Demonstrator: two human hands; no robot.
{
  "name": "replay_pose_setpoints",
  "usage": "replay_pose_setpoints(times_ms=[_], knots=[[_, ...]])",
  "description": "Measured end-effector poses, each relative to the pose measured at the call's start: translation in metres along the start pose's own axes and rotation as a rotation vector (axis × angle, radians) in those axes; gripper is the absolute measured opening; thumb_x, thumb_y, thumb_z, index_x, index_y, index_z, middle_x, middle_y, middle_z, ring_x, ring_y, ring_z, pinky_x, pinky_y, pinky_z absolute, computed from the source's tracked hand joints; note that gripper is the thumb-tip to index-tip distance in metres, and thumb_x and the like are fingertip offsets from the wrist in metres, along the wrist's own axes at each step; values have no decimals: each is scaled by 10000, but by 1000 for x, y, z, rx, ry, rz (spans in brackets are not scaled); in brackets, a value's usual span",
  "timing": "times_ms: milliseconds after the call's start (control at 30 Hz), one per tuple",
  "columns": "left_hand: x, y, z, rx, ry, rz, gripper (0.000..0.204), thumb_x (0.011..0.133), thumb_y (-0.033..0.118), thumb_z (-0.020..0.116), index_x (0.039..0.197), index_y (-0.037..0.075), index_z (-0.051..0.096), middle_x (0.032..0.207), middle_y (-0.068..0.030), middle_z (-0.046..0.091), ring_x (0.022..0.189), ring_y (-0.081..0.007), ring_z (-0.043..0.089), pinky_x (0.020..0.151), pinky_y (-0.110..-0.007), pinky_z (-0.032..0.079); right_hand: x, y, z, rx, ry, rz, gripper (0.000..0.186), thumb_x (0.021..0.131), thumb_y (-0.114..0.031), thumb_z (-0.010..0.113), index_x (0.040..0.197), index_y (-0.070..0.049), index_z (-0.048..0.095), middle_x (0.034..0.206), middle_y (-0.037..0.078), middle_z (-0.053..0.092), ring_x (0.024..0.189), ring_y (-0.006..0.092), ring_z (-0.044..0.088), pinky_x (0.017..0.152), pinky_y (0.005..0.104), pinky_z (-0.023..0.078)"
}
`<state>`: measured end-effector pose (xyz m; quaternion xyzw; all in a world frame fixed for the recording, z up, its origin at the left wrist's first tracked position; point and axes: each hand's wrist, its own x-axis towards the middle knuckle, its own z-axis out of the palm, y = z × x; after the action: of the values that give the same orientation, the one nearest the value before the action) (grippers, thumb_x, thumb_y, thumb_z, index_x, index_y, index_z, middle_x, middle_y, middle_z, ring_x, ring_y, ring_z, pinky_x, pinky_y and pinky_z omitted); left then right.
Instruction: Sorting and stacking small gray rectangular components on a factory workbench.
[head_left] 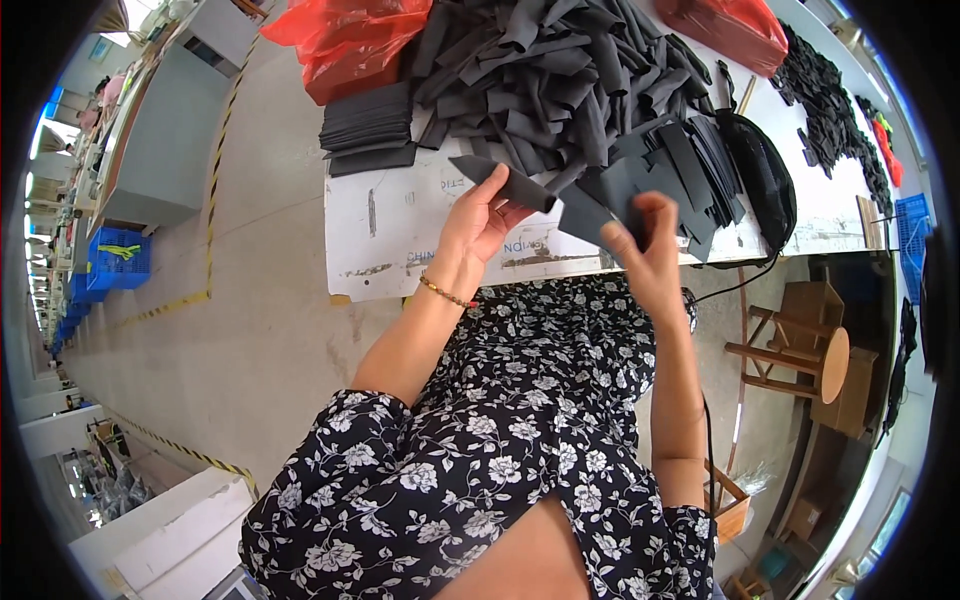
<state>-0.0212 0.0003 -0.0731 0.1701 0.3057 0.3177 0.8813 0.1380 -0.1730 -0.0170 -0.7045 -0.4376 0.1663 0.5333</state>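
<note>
My left hand [480, 222] grips a narrow, curled black fabric piece [525, 188] near the table's front edge. To its right, my right hand [650, 243] has thumb and fingers closed on a flat dark piece [582, 212]. Beyond my hands lies a large heap of loose black pieces [540, 70]. A neat stack of black pieces [365, 125] sits at the left, and a fanned stack [700, 170] lies just right of my right hand. The white worktable [370, 250] is worn and marked along its front.
Red plastic bags [340, 40] lie at the back. A black mesh bag [760, 180] with a cord rests on the right, near another dark heap [830, 120]. A wooden stool [830, 365] stands below the table's right end. Blue crates [112, 260] stand across the aisle.
</note>
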Motion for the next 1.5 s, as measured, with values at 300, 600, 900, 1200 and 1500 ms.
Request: replay_pose_setpoints(times_ms=[300,600,900,1200,1500], knots=[[-9,3,13,71,-117,33,264,943,188,636,1067,-39,586,1103,-214,655,991,-299,672,879,-421,588,-20,-17,8,-327,-72,-290,340,822,-37,705,1136,-23,574,1025,146,597,946,332,560,843,395,461],[-14,-1,20,135,-194,-12,230,963,139,591,1150,16,534,1138,-222,640,1029,-303,661,893,-446,580,-9,-23,2,-529,-2,-467,268,785,-73,716,1052,-82,702,912,20,624,813,209,565,762,347,412],[-39,-12,46,138,-241,76,367,979,87,539,1305,8,388,1174,-247,601,1067,-347,642,891,-470,578,-8,-30,7,-736,107,-594,317,764,-71,723,1080,-74,686,926,11,609,814,198,574,774,353,412],[-50,-16,64,181,-358,163,324,980,327,571,1141,46,587,1050,-156,685,1138,-295,603,985,-429,468,-18,-47,41,-428,-27,-386,610,755,-98,759,1305,-57,498,1173,156,551,1051,352,551,855,434,438],[-48,-40,61,-73,-316,119,297,1008,300,522,1022,18,613,950,-115,685,1050,-237,630,937,-368,481,-11,-37,44,-330,-110,-366,397,749,31,713,1083,-16,504,1078,205,544,987,398,559,817,451,489]])
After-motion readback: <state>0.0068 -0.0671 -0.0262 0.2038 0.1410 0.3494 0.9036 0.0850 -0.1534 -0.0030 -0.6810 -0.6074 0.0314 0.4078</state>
